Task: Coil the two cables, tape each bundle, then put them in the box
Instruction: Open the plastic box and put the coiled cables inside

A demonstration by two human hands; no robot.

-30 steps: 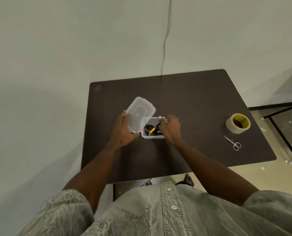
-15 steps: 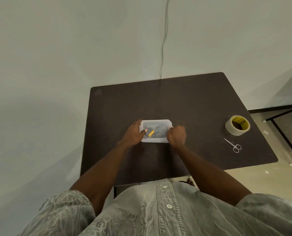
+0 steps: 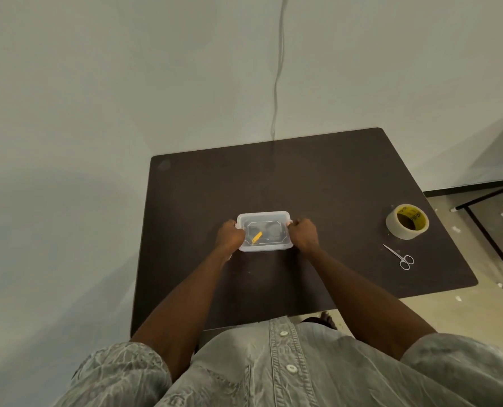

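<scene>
Now the clear plastic box [image 3: 263,232] sits on the dark table [image 3: 317,177], roughly mid-table, and its translucent lid [image 3: 270,220] lies flat across the top, covering it edge to edge. Through that lid you can make out 2 dark cable bundles [image 3: 269,230], blurred by the plastic, lying side by side inside the box, and on the left one a strip of yellow tape [image 3: 256,237] shows up bright and angled. Exactly how the coils sit against the walls is too hazy to call.

Both hands are on it. Left hand [image 3: 229,235] at the box's left end, fingers curled around that short side and the lid edge, gripping. Right hand [image 3: 303,235] mirrors it at the right end, fingers curled over the rim, knuckles up, clamped on the box as well. Both forearms reach in from the near edge of the table.

Well off to the right, a roll of tape [image 3: 406,221] with a yellow printed core stands on the table near its right edge, and just in front of it lies a small pair of scissors [image 3: 399,257], blades closed, apart from the roll. A thin grey wire [image 3: 278,69] hangs down the wall behind the table.
</scene>
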